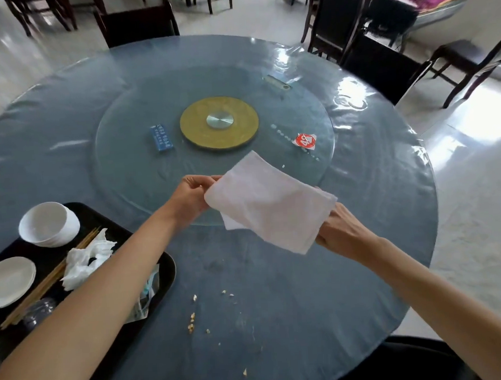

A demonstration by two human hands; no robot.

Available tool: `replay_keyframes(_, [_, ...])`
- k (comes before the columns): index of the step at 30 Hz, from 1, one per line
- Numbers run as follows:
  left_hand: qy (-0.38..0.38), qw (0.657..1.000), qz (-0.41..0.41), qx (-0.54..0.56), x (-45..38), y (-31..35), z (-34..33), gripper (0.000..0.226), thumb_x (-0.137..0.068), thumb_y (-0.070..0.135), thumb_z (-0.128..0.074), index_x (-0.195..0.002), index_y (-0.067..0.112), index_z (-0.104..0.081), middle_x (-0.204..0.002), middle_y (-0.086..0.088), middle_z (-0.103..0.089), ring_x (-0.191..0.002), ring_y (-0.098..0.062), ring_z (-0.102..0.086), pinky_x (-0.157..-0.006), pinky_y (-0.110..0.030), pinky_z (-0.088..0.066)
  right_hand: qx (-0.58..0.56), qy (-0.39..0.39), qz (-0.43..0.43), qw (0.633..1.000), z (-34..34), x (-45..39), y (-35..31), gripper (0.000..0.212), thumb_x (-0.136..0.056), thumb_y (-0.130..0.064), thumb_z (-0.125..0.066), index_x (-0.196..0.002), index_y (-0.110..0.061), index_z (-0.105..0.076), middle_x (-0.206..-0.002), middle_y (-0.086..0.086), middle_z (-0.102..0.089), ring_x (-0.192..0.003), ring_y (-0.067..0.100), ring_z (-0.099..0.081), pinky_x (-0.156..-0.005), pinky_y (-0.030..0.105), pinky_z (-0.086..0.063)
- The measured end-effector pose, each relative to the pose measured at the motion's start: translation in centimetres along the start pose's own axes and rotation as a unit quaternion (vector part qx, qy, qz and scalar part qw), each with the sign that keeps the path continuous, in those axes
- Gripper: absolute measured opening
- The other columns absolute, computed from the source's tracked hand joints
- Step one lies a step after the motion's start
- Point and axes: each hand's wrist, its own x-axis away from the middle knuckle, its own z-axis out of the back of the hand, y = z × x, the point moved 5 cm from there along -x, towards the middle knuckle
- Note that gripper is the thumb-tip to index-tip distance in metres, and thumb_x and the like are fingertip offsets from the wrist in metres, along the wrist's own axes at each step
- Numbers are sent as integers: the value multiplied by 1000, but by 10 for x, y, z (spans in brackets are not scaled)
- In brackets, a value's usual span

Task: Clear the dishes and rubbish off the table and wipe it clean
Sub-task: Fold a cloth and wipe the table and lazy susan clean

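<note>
The round table (376, 226), under a blue cloth and clear plastic cover, fills most of the view, its near edge at the bottom and dark chairs (139, 24) drawn up along the far rim. A glass turntable (120, 173) sits in the middle on a gold disc (219, 123). The broad near stretch of cloth between the turntable's rim and the near edge lies open apart from scattered crumbs (192, 320) just right of the tray.

A black tray (158, 279) lies at the near left, reaching out of view at the left. It carries a white bowl (48, 223), a white plate (9, 282), a pair of wooden chopsticks (50, 276) lying diagonally, and crumpled tissue (86, 258).

The white cloth (269, 207), folded flat, is held in the air over the turntable's near rim, not touching the table. Its long axis runs from upper left to lower right, one corner pointing away toward the gold disc. The left hand (193, 197) pinches the cloth's left edge between thumb and fingertips. The right hand (341, 228) holds the lower right edge with its fingers tucked under the fabric, mostly hidden.

On the turntable lie a small blue packet (161, 137), left of the disc, and a red and white sticker (305, 142), to its right
</note>
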Motion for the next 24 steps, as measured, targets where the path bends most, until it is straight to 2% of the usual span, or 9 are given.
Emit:
replay_keyframes(2, [-10, 1000, -1, 5, -3, 3, 3, 59, -91, -23, -43, -59, 13, -77, -99, -1, -78, -84, -17, -74, -66, -27, -58, 11, -1, 18, 1000, 5, -1, -4, 22, -76, 0, -58, -91, -16, -59, -105, 6, -56, -85, 26, -46, -60, 30, -47])
replay_keyframes(4, [5, 1000, -5, 7, -8, 4, 8, 47, -91, -15, -54, -64, 15, -78, -96, 0, -79, -85, -15, -74, -69, -26, -59, -10, -1, 23, 1000, 15, 1, -2, 40, -82, -30, -50, -118, -40, -66, -124, -9, -53, -95, 12, -49, -76, 23, -41])
replay_keyframes(6, [22, 1000, -7, 21, -11, 6, 13, 18, -84, -1, -67, -83, 14, -78, -95, -3, -78, -87, -14, -74, -75, -26, -61, -32, 13, 36, 999, 20, 2, -1, 44, -87, -22, -45, -110, -42, -76, -132, -4, -58, -102, 19, -54, -77, 27, -44])
replay_keyframes(9, [27, 999, -13, 24, -10, 9, 20, 20, -77, 8, -71, -98, 6, -69, -93, -6, -78, -87, -15, -74, -79, -26, -61, -63, 90, -11, 994, 24, 4, 11, 65, -81, 13, -37, -103, -28, -83, -124, 6, -66, -97, 29, -57, -71, 38, -51])
replay_keyframes(11, [28, 999, -17, -7, -7, 11, 23, 16, -76, 13, -75, -91, 8, -73, -90, -7, -78, -84, -16, -74, -78, -27, -61, -86, 124, -40, 988, 28, 3, 11, 59, -85, 20, -46, -109, -20, -81, -118, 6, -68, -95, 27, -62, -73, 40, -53])
replay_keyframes(15, [40, 996, -5, -83, -1, 14, 31, 24, -70, 39, -79, -87, 21, -76, -91, -2, -78, -86, -15, -73, -78, -33, -62, -148, 154, -112, 970, 31, 3, 15, 29, -101, -14, -62, -128, -27, -61, -111, -8, -74, -87, 20, -74, -73, 34, -60])
replay_keyframes(18, [34, 995, 18, -96, 0, 8, 34, 28, -84, 31, -71, -101, 8, -71, -99, -7, -76, -94, -20, -73, -79, -32, -62, -187, 133, -164, 959, 25, -1, 19, 33, -98, -14, -68, -122, -36, -62, -98, -19, -73, -77, 14, -75, -76, 16, -56])
replay_keyframes(20, [34, 996, 32, -81, 2, 0, 35, 23, -91, 19, -67, -103, 0, -69, -101, -12, -74, -99, -25, -71, -83, -30, -61, -232, 113, -188, 948, 14, -3, 20, 44, -96, 2, -67, -116, -37, -69, -98, -14, -77, -77, 18, -74, -77, 21, -60])
replay_keyframes(24, [9, 997, 76, -7, 13, -17, 43, 26, -87, -1, -61, -112, -4, -68, -106, -14, -73, -104, -24, -70, -93, -32, -57, -445, 22, -295, 845, -18, -4, 19, 71, -96, 19, -44, -101, -43, -79, -104, 19, -71, -94, 35, -70, -86, 32, -63])
